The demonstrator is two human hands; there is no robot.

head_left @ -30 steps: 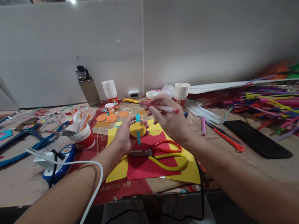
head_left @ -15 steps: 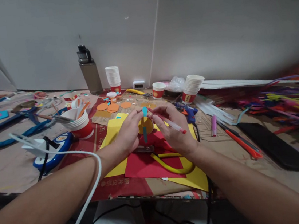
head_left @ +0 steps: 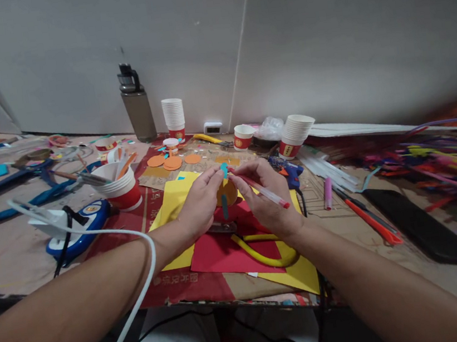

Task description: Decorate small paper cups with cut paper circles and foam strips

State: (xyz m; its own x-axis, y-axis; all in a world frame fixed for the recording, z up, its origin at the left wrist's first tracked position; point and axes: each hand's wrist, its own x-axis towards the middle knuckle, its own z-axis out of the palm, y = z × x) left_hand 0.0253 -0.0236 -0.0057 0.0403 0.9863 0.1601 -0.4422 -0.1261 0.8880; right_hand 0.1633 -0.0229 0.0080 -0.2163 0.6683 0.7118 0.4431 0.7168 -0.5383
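Note:
My left hand (head_left: 200, 204) pinches a small yellow disc (head_left: 228, 193) with a narrow blue paper strip (head_left: 225, 208) across its front. The strip's top end stands above the disc, near my left fingertips. Close on the right, my right hand (head_left: 275, 215) grips a pen (head_left: 273, 194) with a clear barrel and red end, its other end close to the strip's top. Beneath both hands lie red paper (head_left: 217, 256) and yellow paper (head_left: 169, 204). A yellow-handled tool (head_left: 261, 257), probably scissors, rests on the red sheet.
Orange discs (head_left: 173, 163) lie behind the paper. A cup of tools (head_left: 124, 196) stands left, beside a blue-and-white device (head_left: 81, 235) with a white cable (head_left: 150, 260). On the right are a glue gun (head_left: 291, 173), an orange cutter (head_left: 372, 219) and a black slab (head_left: 425, 226).
The disc and both hands' fingertips have shifted slightly right. The strip's top end looks more bent or turned than before. Both hands keep their holds.

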